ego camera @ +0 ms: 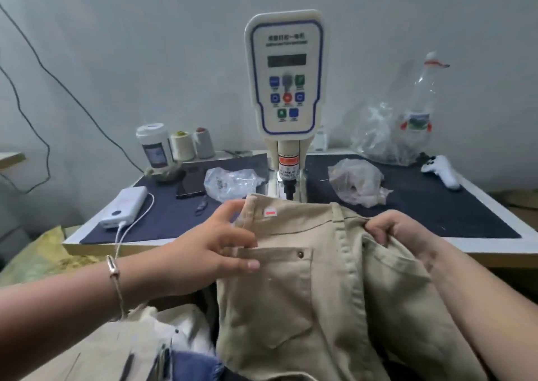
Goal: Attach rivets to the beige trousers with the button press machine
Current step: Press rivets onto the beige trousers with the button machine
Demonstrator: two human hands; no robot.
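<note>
Trousers [314, 287], beige, lie at six o'clock, draped from the table [480, 248] edge toward the viewer, waistband just below the press [286, 89] head at twelve. Left hand [215, 243] rests on the pocket top, fingers loosely spread, holding nothing. Right hand [398, 229] at three o'clock pinches the waistband. One rivet [300, 254] sits at a pocket corner. The cloth looks soft, limp, fairly thick; hold by waistband and seams. Press warning label partly reads "CARE OF"; panel text is blurred

White power bank [124, 207], two thread cones [193, 145], plastic bottle [419, 104], crumpled clear bags [358, 185], white controller [442, 171]
</note>
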